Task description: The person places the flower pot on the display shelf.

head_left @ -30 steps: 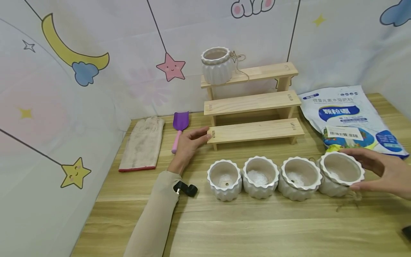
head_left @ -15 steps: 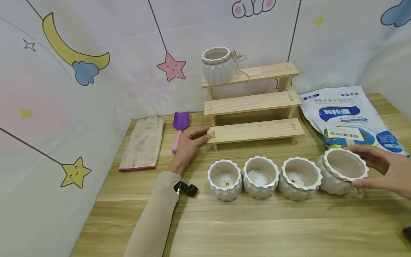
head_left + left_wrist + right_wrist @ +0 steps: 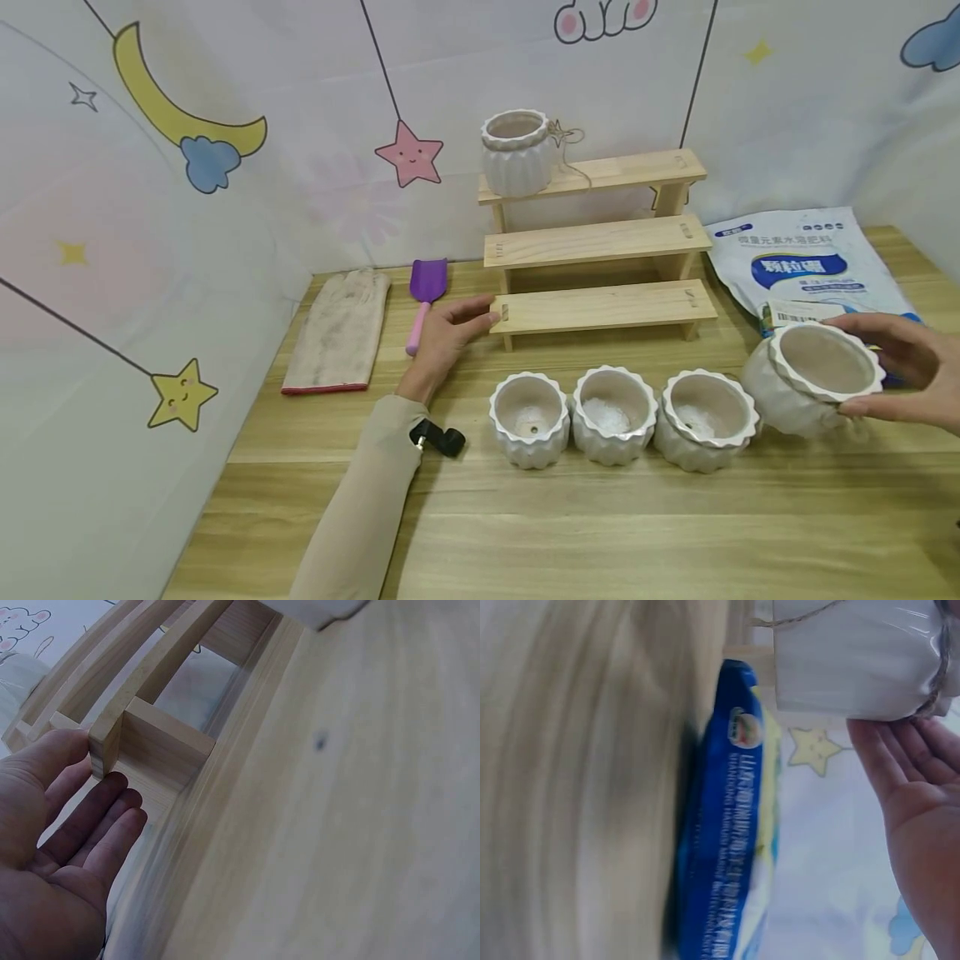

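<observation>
Currently grasping, with right hand (image 3: 918,371), a white scalloped ceramic flowerpot (image 3: 797,392), near its rim, thumb on the near side. Tilted, mouth leaning toward that hand, and raised off the wood-grain surface (image 3: 600,533), at the right end of a row of three similar pots (image 3: 613,450). Contact with the nearest of these: cannot tell. Twine around its neck, per right wrist view. With left hand (image 3: 446,337), pinching the left end of the lowest tier (image 3: 600,307) of a three-tier wooden stand.

In the row: upright, mouths up, pale residue at the bottom. On top tier, left end: another white pot (image 3: 517,167), upright, with loose twine (image 3: 577,169) trailing to its right. Right of stand: white-and-blue printed bag (image 3: 798,250), partly hidden by right hand and held flowerpot. Left of stand: purple scoop (image 3: 429,282) with pink handle; farther left, a smudged cream work glove (image 3: 337,333) with red hem. Behind everything: pale sheet (image 3: 315,50) printed with moon and stars.
</observation>
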A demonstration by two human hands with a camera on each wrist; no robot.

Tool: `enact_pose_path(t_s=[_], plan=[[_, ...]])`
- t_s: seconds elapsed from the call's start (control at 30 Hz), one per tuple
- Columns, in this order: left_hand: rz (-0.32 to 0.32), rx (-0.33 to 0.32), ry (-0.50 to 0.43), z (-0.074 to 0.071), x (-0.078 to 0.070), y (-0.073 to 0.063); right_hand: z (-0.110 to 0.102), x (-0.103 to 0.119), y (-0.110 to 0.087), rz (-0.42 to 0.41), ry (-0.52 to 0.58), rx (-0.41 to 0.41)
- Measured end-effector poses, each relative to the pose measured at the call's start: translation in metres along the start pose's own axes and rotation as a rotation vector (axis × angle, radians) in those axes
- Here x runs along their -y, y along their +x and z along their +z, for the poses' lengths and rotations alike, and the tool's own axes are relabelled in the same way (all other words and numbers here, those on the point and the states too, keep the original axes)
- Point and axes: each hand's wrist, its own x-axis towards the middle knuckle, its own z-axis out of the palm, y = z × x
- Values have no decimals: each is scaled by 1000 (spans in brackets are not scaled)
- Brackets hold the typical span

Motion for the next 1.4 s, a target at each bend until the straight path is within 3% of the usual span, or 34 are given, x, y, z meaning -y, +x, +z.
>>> enact_pose_path(t_s=[0.2,0.4,0.47,0.63,0.83,1.13,1.4], plan=[[9,3,5,-1,0,-1,-5,1,14,-19,56,-2],[10,13,22,-1,0,-1,-5,5,31,-92,304,39],[10,15,24,-1,0,-1,-3,11,36,-71,232,17],[11,17,25,-1,1,0,4,27,48,41,-96,-27],[9,14,20,-1,0,0,8,40,68,138,-240,30],[4,8,15,0,0,0,18,55,100,247,-353,28],[2,6,-7,-1,1,-1,27,71,133,233,-340,66]])
